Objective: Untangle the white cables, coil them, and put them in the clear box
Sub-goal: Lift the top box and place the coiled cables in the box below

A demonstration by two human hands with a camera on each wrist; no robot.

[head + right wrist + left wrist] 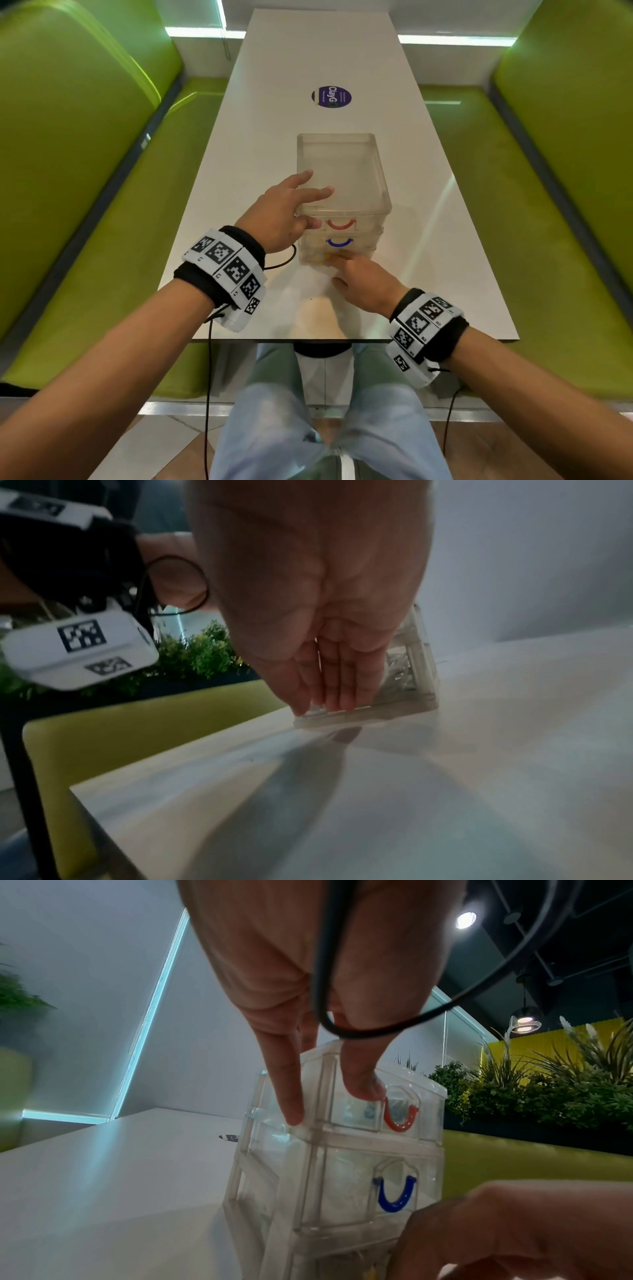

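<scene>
The clear box [378, 164] is a small stack of see-through drawers near the table's front, with a red handle [340, 224] above a blue handle [339, 242]. My left hand [310, 200] rests on its top near corner, fingers stretched over the lid and thumb pressing the front beside the red handle [400, 1118]. My right hand [337, 270] reaches the lowest drawer front, its straight fingertips [346, 704] touching the bottom edge of the box [423, 696]. Something whitish and tangled shows faintly through the wall [399, 669]; I cannot tell if it is cable. No loose white cable lies on the table.
The white table [267, 144] is long and narrow, with a round purple sticker [331, 97] beyond the box. Green benches [85, 205] flank both sides. A black wrist-camera wire [284, 262] loops on the table by my left wrist.
</scene>
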